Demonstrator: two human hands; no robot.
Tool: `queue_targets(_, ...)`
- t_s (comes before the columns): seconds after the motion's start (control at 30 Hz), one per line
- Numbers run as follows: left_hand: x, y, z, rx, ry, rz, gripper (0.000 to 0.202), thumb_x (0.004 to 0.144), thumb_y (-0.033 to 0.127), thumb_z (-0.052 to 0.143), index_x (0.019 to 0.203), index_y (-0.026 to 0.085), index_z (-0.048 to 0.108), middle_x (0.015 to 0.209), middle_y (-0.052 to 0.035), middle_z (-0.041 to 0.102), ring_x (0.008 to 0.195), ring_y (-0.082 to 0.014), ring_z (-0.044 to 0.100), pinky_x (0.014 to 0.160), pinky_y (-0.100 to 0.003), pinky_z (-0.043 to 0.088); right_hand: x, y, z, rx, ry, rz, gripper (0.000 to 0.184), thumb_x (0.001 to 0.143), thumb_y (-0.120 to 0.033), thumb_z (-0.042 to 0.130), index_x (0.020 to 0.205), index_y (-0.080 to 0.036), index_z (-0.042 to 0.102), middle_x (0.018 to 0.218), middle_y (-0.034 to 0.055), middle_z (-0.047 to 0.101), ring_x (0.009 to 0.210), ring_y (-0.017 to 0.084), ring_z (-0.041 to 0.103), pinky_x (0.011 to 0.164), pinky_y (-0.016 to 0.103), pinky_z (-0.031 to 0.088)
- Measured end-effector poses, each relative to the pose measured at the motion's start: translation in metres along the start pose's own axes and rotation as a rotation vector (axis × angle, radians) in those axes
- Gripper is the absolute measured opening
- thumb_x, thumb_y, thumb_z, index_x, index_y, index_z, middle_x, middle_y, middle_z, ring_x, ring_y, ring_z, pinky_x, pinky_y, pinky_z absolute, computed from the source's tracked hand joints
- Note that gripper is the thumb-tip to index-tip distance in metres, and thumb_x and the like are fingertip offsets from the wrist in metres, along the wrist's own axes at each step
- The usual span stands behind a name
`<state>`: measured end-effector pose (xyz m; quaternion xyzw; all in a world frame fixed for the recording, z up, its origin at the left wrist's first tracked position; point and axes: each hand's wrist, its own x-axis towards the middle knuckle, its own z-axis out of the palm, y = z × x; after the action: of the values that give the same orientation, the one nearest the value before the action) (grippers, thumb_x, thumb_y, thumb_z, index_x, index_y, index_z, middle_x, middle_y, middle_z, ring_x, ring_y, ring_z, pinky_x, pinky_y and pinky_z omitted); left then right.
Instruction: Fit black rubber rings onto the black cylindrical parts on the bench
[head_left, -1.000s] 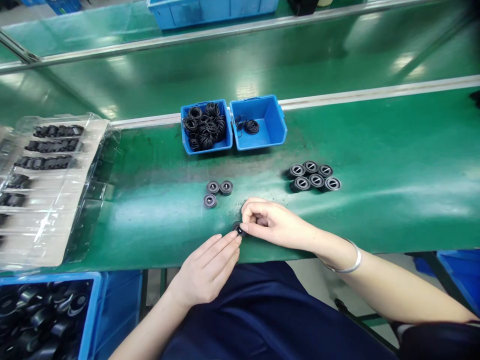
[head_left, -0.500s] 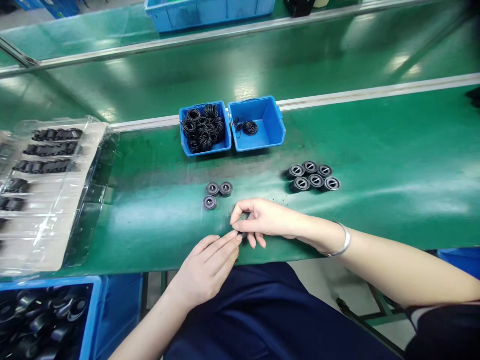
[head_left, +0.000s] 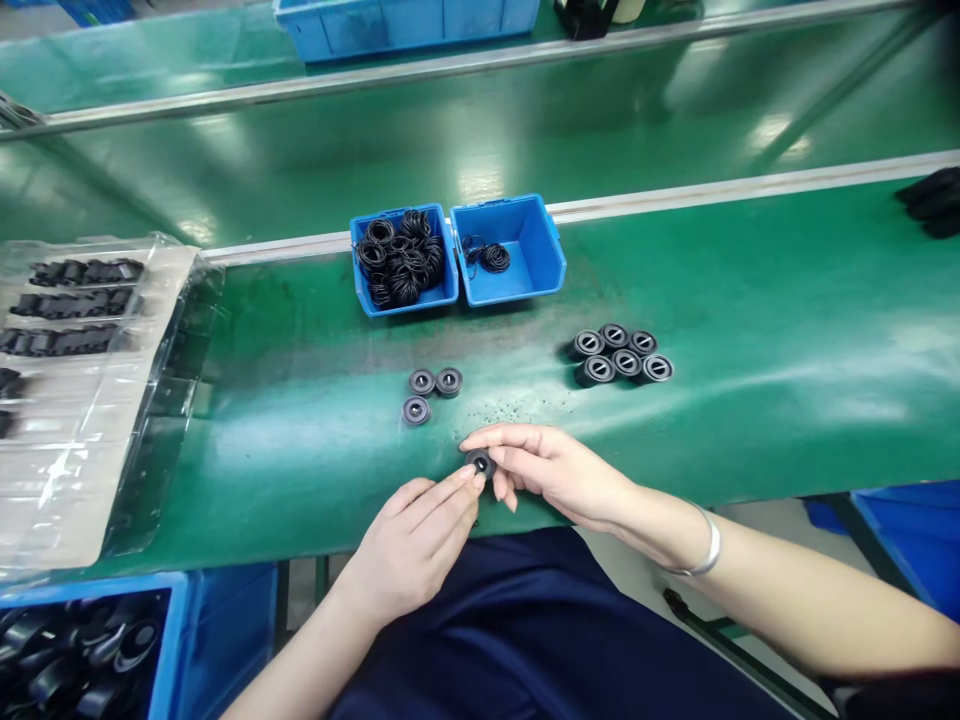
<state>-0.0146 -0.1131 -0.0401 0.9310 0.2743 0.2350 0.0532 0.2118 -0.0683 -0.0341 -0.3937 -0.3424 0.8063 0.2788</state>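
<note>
Near the front edge of the green table, my right hand [head_left: 551, 470] pinches a small black round part [head_left: 480, 463] between thumb and fingers. The fingertips of my left hand [head_left: 420, 535] touch the same part from the left, fingers held together and stretched out. Three similar black round parts [head_left: 429, 392] lie just beyond on the table. A cluster of several larger black round parts [head_left: 621, 355] sits to the right.
Two small blue bins stand at the middle back: one [head_left: 401, 262] full of black rubber rings, one [head_left: 510, 252] holding a few. A clear plastic tray [head_left: 82, 380] with rows of black parts lies at left. A blue crate [head_left: 90, 645] of black parts sits at bottom left.
My right hand has turned and opened its grip a little, so the black part now shows between both hands. The view has shifted slightly.
</note>
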Motion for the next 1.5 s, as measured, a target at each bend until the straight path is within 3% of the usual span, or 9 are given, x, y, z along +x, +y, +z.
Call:
queue_targets(0.17,0.0,0.0,-0.002,-0.014,-0.057,-0.03,0.03,0.099,0.005,0.042,0.116,0.011,0.066,0.134,-0.0106,0.066,0.136,-0.0273,0.051,0.117,-0.047,0.023,-0.007,0.007,0.003,0.076,0.019,-0.051,0.034,0.093,-0.03,0.065,0.121,-0.012,0.067,0.077,0.0019,0.064,0.068,0.011,0.06,0.07,0.027,0.053)
queue_targets(0.27,0.003,0.001,-0.002,-0.01,-0.066,-0.008,0.029,0.099,0.006,0.042,0.113,0.01,0.068,0.134,-0.0116,0.066,0.137,-0.0291,0.05,0.111,-0.043,0.03,-0.006,0.003,0.001,0.085,-0.004,-0.012,0.034,0.092,-0.028,0.065,0.122,-0.011,0.066,0.074,0.0022,0.064,0.066,0.011,0.06,0.063,0.024,0.052)
queue_targets(0.37,0.006,0.006,0.0,0.028,-0.067,-0.008,0.031,0.099,0.007,0.041,0.115,0.011,0.068,0.139,-0.0105,0.062,0.136,-0.0255,0.051,0.104,-0.037,0.035,-0.005,-0.004,0.0,0.044,-0.037,0.055,0.037,0.095,-0.03,0.06,0.126,-0.011,0.062,0.068,0.003,0.064,0.061,0.012,0.062,0.048,0.018,0.047)
queue_targets(0.47,0.007,0.012,0.007,0.07,-0.082,-0.017,0.032,0.101,0.01,0.041,0.114,0.014,0.069,0.147,-0.0073,0.055,0.138,-0.0212,0.049,0.102,-0.034,0.037,-0.003,-0.011,-0.001,0.027,-0.072,0.097,0.037,0.098,-0.033,0.056,0.127,-0.011,0.06,0.067,0.0036,0.064,0.061,0.014,0.064,0.043,0.016,0.047)
queue_targets(0.6,0.007,0.014,0.013,0.088,-0.095,-0.037,0.033,0.101,0.012,0.04,0.119,0.013,0.068,0.153,-0.0062,0.047,0.141,-0.0198,0.043,0.102,-0.034,0.036,0.002,-0.015,-0.004,0.052,-0.123,0.123,0.034,0.099,-0.033,0.055,0.123,-0.01,0.061,0.07,0.0049,0.065,0.063,0.015,0.067,0.042,0.016,0.048)
queue_targets(0.8,0.009,0.011,0.009,0.049,-0.1,-0.025,0.036,0.099,0.008,0.039,0.122,0.01,0.067,0.151,-0.0089,0.05,0.142,-0.0225,0.042,0.102,-0.036,0.037,0.008,-0.017,-0.013,0.093,-0.184,0.132,0.03,0.098,-0.026,0.057,0.122,-0.008,0.063,0.072,0.0062,0.067,0.062,0.014,0.068,0.046,0.018,0.052)
queue_targets(1.03,0.013,0.01,0.004,0.068,-0.123,-0.047,0.035,0.1,0.009,0.038,0.116,0.012,0.069,0.151,-0.0074,0.05,0.141,-0.0247,0.043,0.093,-0.038,0.035,0.005,-0.012,-0.022,0.187,-0.308,0.087,0.038,0.1,-0.024,0.055,0.136,-0.01,0.057,0.085,0.0092,0.069,0.076,0.017,0.071,0.061,0.024,0.058)
queue_targets(1.23,0.014,0.007,0.005,0.079,-0.094,-0.033,0.036,0.099,0.007,0.038,0.117,0.012,0.068,0.151,-0.0061,0.05,0.142,-0.022,0.041,0.092,-0.036,0.036,0.003,-0.008,-0.028,0.217,-0.336,0.063,0.042,0.1,-0.025,0.057,0.14,-0.013,0.054,0.093,0.01,0.069,0.081,0.016,0.069,0.068,0.026,0.057)
queue_targets(1.5,0.017,0.003,0.008,0.041,-0.135,-0.006,0.036,0.1,0.009,0.037,0.121,0.011,0.067,0.152,-0.0077,0.049,0.141,-0.0241,0.042,0.097,-0.038,0.039,0.008,-0.017,-0.018,0.147,-0.26,0.115,0.029,0.104,-0.03,0.049,0.125,-0.013,0.06,0.071,0.003,0.065,0.061,0.012,0.067,0.054,0.019,0.055)
